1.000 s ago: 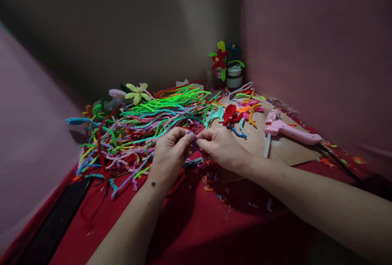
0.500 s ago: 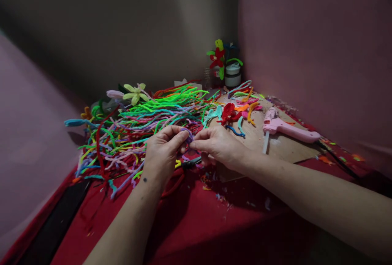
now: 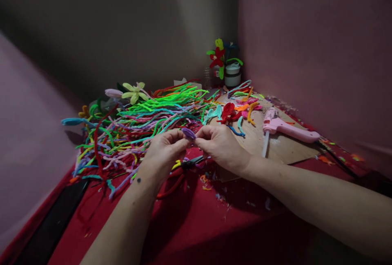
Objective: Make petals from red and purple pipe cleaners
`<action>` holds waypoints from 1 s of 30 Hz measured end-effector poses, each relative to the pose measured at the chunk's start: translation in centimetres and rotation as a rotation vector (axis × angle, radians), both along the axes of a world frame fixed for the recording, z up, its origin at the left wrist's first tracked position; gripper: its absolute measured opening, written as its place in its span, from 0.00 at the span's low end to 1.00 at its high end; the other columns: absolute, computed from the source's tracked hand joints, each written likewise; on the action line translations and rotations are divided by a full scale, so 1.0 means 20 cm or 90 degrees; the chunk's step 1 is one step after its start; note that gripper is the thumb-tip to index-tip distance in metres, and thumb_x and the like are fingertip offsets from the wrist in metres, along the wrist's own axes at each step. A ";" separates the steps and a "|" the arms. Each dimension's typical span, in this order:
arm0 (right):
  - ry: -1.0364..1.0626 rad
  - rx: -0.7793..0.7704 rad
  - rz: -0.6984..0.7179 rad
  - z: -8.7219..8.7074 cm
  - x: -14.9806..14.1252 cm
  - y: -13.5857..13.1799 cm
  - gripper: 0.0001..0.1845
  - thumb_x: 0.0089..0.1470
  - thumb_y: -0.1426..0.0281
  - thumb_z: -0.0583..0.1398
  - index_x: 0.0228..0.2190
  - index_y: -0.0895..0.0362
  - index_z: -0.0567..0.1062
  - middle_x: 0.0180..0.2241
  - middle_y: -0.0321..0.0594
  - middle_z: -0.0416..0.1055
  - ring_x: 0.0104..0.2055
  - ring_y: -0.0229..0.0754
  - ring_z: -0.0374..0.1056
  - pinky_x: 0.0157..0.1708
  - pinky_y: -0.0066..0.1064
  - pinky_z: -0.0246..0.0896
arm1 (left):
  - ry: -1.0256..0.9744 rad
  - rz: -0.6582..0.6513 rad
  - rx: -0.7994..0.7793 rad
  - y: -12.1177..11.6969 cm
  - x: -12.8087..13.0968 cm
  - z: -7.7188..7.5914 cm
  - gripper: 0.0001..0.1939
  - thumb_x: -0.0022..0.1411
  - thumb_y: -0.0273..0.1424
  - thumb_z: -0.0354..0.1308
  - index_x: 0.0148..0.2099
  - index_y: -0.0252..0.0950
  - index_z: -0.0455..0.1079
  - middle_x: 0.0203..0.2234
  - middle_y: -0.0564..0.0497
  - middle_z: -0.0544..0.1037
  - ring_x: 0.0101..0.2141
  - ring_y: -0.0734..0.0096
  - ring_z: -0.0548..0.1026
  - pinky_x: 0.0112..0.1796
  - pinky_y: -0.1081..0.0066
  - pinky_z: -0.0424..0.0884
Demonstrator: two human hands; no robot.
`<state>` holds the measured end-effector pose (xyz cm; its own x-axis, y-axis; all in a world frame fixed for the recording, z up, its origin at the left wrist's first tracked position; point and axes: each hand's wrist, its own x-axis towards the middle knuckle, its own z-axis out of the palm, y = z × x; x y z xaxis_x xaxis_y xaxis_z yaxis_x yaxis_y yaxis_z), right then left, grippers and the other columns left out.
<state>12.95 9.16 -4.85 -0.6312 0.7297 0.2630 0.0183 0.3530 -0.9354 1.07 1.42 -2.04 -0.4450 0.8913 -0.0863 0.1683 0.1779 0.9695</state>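
Note:
A small purple petal shape of bent pipe cleaner is held up between both hands. My left hand pinches its left end between thumb and fingers. On the other end, my right hand has its thumb and forefinger closed. Parts of the piece are hidden by the fingertips. Just below the hands lie scissors with red and black handles. Behind my left hand spreads a heap of pipe cleaners in many colours.
A pink glue gun rests on a tan board at the right, its cord trailing off. Finished petals, a red one among them, lie on the board. Pipe-cleaner flowers stand at the back beside a lidded jar. Scraps litter the red cloth.
The purple piece has turned and now shows as a flatter, pointed oval. My left hand has shifted slightly down, and the fingers of both hands have changed their pinch.

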 end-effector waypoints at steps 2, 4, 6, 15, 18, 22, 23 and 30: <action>-0.009 0.077 -0.028 -0.01 0.00 -0.01 0.07 0.48 0.78 0.56 0.23 0.61 0.74 0.19 0.33 0.67 0.22 0.31 0.59 0.25 0.24 0.52 | -0.025 0.008 -0.006 0.00 0.01 0.00 0.07 0.43 0.28 0.62 0.27 0.31 0.69 0.14 0.58 0.65 0.15 0.86 0.57 0.17 0.81 0.50; -0.019 0.148 -0.048 -0.02 0.00 -0.01 0.08 0.49 0.78 0.56 0.25 0.61 0.75 0.21 0.35 0.70 0.23 0.32 0.61 0.26 0.24 0.53 | -0.057 0.016 -0.007 0.00 0.01 -0.02 0.06 0.43 0.27 0.61 0.26 0.31 0.68 0.12 0.58 0.63 0.14 0.85 0.57 0.16 0.81 0.49; -0.034 0.214 -0.057 -0.04 0.00 -0.02 0.07 0.49 0.78 0.57 0.26 0.61 0.76 0.23 0.38 0.72 0.25 0.33 0.63 0.28 0.25 0.54 | -0.096 0.011 -0.012 0.00 0.01 -0.03 0.04 0.43 0.26 0.59 0.26 0.33 0.67 0.10 0.59 0.62 0.12 0.84 0.55 0.14 0.80 0.47; -0.076 0.195 -0.054 -0.04 0.00 -0.01 0.05 0.48 0.77 0.59 0.24 0.61 0.75 0.24 0.39 0.73 0.27 0.35 0.65 0.30 0.27 0.55 | -0.236 -0.061 -0.055 0.01 -0.01 -0.06 0.06 0.43 0.25 0.57 0.21 0.34 0.61 0.10 0.61 0.54 0.12 0.86 0.48 0.13 0.81 0.44; -0.029 0.006 0.010 -0.02 -0.01 0.00 0.04 0.45 0.77 0.60 0.21 0.62 0.74 0.19 0.35 0.69 0.23 0.31 0.61 0.26 0.24 0.54 | -0.192 -0.068 -0.055 0.01 -0.02 -0.05 0.05 0.42 0.24 0.56 0.25 0.35 0.64 0.11 0.62 0.54 0.12 0.86 0.48 0.14 0.80 0.44; 0.013 -0.191 0.068 -0.01 -0.02 0.02 0.05 0.42 0.77 0.60 0.18 0.62 0.71 0.13 0.28 0.60 0.16 0.27 0.52 0.18 0.22 0.45 | -0.006 -0.073 -0.027 0.02 -0.01 -0.02 0.06 0.44 0.26 0.58 0.30 0.34 0.67 0.13 0.61 0.61 0.13 0.86 0.52 0.14 0.80 0.46; 0.022 -0.215 0.077 -0.02 -0.02 0.02 0.06 0.42 0.77 0.59 0.17 0.62 0.70 0.12 0.28 0.59 0.15 0.27 0.50 0.16 0.22 0.43 | 0.043 -0.072 -0.021 0.02 -0.01 -0.01 0.06 0.45 0.27 0.58 0.29 0.34 0.67 0.14 0.60 0.63 0.14 0.86 0.53 0.15 0.80 0.46; 0.039 -0.316 0.124 -0.06 -0.03 0.05 0.05 0.43 0.72 0.61 0.20 0.61 0.71 0.10 0.28 0.58 0.11 0.28 0.49 0.12 0.23 0.39 | 0.042 -0.097 -0.039 0.01 -0.03 -0.01 0.07 0.45 0.30 0.58 0.29 0.34 0.65 0.15 0.60 0.65 0.15 0.83 0.57 0.17 0.78 0.51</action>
<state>12.41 10.08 -6.10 -0.7620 0.6462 -0.0428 -0.0637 -0.1405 -0.9880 0.47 1.63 -2.21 -0.3115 0.9429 -0.1180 0.2614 0.2043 0.9434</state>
